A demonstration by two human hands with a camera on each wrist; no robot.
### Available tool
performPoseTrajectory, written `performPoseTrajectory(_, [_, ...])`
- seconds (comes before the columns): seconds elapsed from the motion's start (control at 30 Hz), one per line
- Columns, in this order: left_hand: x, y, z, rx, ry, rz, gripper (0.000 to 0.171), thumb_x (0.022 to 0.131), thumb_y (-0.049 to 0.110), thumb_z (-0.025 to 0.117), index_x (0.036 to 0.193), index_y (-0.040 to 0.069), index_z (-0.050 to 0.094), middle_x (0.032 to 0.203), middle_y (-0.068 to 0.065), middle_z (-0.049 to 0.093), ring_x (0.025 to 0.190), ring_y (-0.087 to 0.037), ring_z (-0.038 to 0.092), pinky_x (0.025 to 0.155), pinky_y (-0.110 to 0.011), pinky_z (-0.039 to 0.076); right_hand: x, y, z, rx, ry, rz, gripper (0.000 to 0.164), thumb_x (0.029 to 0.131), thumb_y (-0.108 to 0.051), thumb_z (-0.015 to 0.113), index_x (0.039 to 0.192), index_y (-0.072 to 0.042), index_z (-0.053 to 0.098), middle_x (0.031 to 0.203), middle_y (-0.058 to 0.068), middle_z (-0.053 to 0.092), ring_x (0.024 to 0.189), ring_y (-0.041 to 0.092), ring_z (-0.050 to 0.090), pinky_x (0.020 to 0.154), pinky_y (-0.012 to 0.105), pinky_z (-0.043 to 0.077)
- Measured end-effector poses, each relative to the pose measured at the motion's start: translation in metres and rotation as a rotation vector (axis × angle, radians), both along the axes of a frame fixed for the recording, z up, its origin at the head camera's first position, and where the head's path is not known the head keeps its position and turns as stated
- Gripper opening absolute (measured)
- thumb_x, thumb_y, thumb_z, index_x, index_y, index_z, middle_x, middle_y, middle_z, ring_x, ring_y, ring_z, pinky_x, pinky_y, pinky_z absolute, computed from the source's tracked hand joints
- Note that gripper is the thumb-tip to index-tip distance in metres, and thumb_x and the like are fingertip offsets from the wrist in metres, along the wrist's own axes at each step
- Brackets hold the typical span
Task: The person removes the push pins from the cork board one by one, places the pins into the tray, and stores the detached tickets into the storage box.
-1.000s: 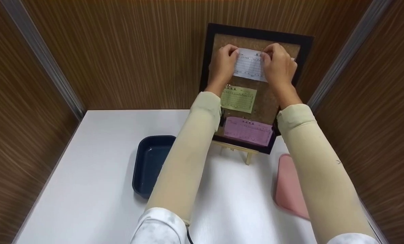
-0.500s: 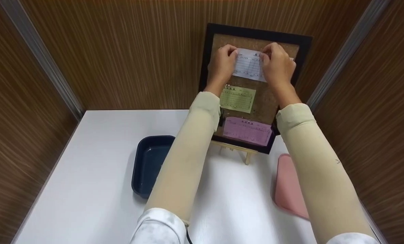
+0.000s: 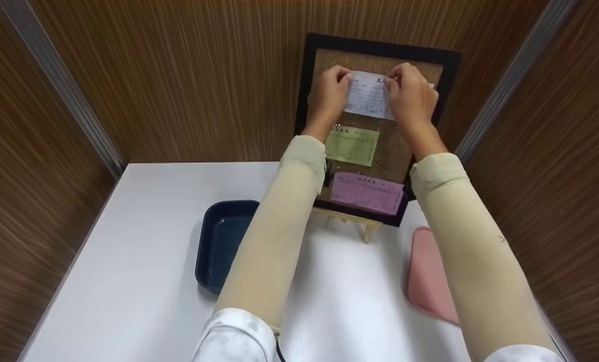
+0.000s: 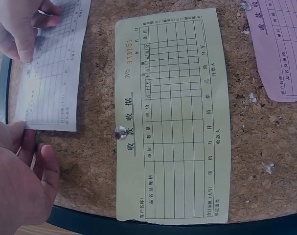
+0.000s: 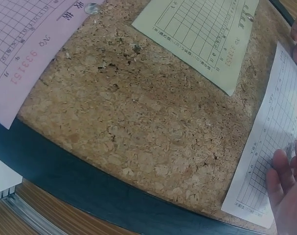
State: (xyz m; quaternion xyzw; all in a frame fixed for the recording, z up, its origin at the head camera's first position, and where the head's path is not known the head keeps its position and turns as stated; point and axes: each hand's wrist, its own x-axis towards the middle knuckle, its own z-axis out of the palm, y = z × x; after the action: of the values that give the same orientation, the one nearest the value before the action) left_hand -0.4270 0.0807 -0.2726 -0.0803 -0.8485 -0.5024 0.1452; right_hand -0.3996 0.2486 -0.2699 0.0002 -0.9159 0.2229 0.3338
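Observation:
High on the cork board (image 3: 395,146), a white receipt slip (image 3: 367,95) lies against the cork. My left hand (image 3: 328,98) pinches its upper left corner between thumb and fingers. At the middle of its top edge, my right hand (image 3: 414,95) has thumb and fingertips together; a small shiny bit, like a clear thumbtack (image 5: 291,147), shows between them, mostly hidden. Below hangs a green receipt slip (image 4: 172,117), held by a clear round thumbtack (image 4: 120,132) at its top edge. Lower still is a pink receipt slip (image 3: 367,193), also tacked.
The black-framed board leans on a small wooden easel (image 3: 367,234) on the white table (image 3: 143,241). A dark blue tray (image 3: 208,216) stands to the left, partly behind the left sleeve. A pink tray (image 3: 430,281) lies right, partly under the right sleeve. Wood-grain walls (image 3: 203,80) enclose the table.

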Motion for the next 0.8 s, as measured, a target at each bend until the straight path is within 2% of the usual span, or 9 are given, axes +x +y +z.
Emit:
performPoseTrajectory(0.23, [-0.001,-0.002,-0.001,0.007,-0.016,-0.008,0.021,0.105,0.032,0.053,0.117,0.025,0.069,0.108,0.008,0.067,0.095,-0.006,0.059,0.087,-0.029,0.044,-0.002,-0.001,-0.002,0.009,0.004,0.001,0.022,0.104,-0.03,0.056,0.114,-0.013,0.068,0.114,0.007,0.069,0.104,0.026,0.066,0.086,0.05,0.046])
performPoseTrajectory(0.47, [0.001,-0.005,-0.004,0.029,-0.016,-0.006,0.02,0.105,0.033,0.054,0.116,0.025,0.069,0.107,0.009,0.067,0.093,-0.006,0.059,0.087,-0.029,0.044,-0.001,-0.001,-0.003,-0.011,0.007,0.027,0.022,0.103,-0.03,0.058,0.113,-0.013,0.068,0.114,0.007,0.069,0.107,0.025,0.066,0.089,0.05,0.046])
performPoseTrajectory(0.8, [0.005,-0.009,-0.009,0.016,-0.008,0.025,0.021,0.104,0.037,0.055,0.116,0.029,0.07,0.109,0.012,0.069,0.092,-0.005,0.06,0.086,-0.029,0.043,0.01,-0.001,-0.004,-0.15,-0.08,0.097,0.029,0.105,-0.038,0.053,0.117,-0.014,0.064,0.111,0.002,0.065,0.099,0.016,0.057,0.094,0.039,0.037])
